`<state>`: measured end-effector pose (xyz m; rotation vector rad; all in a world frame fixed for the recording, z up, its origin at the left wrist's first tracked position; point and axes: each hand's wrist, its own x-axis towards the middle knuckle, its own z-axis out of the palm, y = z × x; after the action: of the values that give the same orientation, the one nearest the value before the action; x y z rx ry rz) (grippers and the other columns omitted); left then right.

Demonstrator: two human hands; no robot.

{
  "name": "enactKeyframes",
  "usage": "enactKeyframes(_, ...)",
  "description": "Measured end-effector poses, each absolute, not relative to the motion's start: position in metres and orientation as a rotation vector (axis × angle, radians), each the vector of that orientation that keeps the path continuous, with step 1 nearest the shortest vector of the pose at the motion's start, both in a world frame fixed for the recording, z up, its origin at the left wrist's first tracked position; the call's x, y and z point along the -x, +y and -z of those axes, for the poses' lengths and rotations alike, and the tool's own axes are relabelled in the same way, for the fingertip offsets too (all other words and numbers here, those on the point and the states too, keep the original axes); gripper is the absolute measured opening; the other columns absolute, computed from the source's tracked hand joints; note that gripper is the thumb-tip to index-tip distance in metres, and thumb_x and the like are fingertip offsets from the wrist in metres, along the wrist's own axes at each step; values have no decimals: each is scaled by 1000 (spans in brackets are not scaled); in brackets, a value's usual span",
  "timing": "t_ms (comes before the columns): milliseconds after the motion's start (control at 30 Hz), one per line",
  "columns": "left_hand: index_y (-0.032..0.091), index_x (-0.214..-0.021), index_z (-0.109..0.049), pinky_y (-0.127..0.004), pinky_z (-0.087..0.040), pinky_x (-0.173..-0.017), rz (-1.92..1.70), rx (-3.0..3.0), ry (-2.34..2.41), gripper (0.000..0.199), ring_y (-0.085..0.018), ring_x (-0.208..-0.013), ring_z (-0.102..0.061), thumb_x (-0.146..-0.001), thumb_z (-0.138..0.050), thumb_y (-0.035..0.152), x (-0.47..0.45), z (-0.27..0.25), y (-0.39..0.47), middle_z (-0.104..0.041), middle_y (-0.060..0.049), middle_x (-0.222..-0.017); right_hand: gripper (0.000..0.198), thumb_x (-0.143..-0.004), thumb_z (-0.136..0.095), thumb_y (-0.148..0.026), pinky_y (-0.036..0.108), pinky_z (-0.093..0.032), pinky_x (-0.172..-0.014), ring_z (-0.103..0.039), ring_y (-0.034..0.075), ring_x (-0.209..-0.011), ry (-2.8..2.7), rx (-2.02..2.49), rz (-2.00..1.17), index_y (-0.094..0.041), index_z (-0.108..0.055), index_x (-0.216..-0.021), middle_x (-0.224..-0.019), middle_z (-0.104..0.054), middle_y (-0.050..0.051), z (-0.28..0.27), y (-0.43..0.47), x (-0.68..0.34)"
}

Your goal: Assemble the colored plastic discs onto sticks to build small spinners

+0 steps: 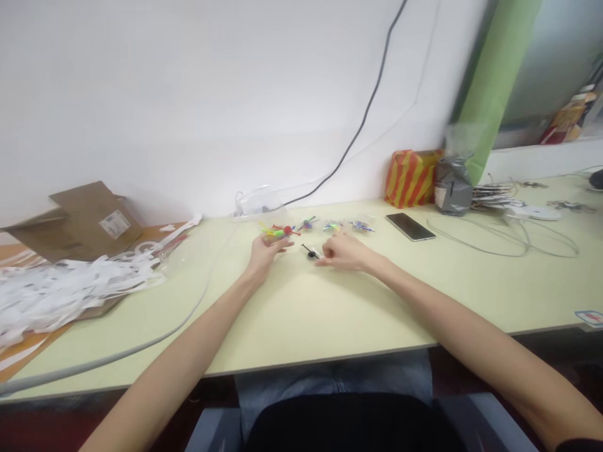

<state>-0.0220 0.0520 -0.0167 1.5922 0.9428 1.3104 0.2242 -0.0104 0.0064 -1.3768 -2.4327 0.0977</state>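
My right hand (346,252) has its fingers curled, with the tips on a small black and white piece (311,254) that has a thin dark stick jutting out to the upper left. My left hand (265,256) rests on the table to the left of it, fingers stretched to the right. Just beyond its fingers lies a bunch of small red, green and yellow plastic pieces (287,230); I see no firm hold on them. Behind my hands are a blue and green piece (308,223), a green and blue piece (332,226) and a blue bunch (362,226), apparently in clear bags.
The pale table (301,320) bears a phone (410,226), a striped bag (411,178) and a grey pouch (452,187) to the right. At left are an open cardboard box (89,220) and white paper strips (80,289). A grey cable (155,341) crosses the left side.
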Motion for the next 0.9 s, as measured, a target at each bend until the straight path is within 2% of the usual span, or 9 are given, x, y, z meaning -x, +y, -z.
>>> enactKeyframes(67,16,-113,-67,-31,-55,-71,-1297,-1621,952,55,-24,-85,-74,-70,-85,45,20,18,51,-73,-11,-108,34,-85,-71,-38,34,-35,-75,-57,20,-67,-2436,1425,-106,-19,-62,-59,-63,-66,5,-7,-14,-224)
enactKeyframes(200,15,-105,-70,-30,-54,-64,-1301,-1663,964,47,-18,-70,-68,-69,-84,42,15,20,49,-74,-8,-96,25,-86,-61,-19,33,-33,-67,-57,21,-64,-2386,1559,-19,-18,-63,-62,-64,-67,8,-4,-13,-226)
enactKeyframes(367,16,-108,-69,-27,-52,-58,-1303,-1714,953,47,-17,-69,-64,-67,-84,35,12,18,46,-71,-5,-87,20,-96,-53,-26,30,-33,-66,-60,22,-72,-2017,1552,49,-19,-63,-79,-80,-70,8,-1,0,-237)
enactKeyframes(500,16,-109,-69,-27,-52,-57,-1177,-1847,997,41,-17,-67,-64,-73,-77,34,9,17,38,-72,-6,-89,20,-104,-41,-32,30,-37,-69,-57,19,-67,-1617,1251,109,-21,-55,-96,-74,-63,1,-11,-6,-239)
enactKeyframes(600,17,-105,-71,-27,-52,-66,-1162,-2070,1077,30,-20,-79,-67,-79,-68,31,7,14,32,-75,-7,-99,19,-106,-37,-31,33,-40,-77,-55,20,-73,-1529,1006,255,-23,-52,-97,-76,-60,1,-21,-17,-232)
enactKeyframes(700,19,-102,-72,-27,-50,-77,-1160,-2326,1150,25,-21,-88,-68,-82,-63,30,7,11,30,-75,-5,-100,18,-105,-38,-25,37,-39,-79,-52,22,-81,-1593,886,441,-23,-54,-96,-84,-59,5,-26,-26,-225)
enactKeyframes(900,19,-103,-72,-29,-51,-81,-1153,-2325,1177,27,-23,-93,-69,-80,-60,28,18,13,41,-76,-4,-101,19,-104,-41,-21,37,-41,-75,-51,23,-84,-1629,789,528,-24,-59,-103,-88,-54,7,-25,-32,-221)
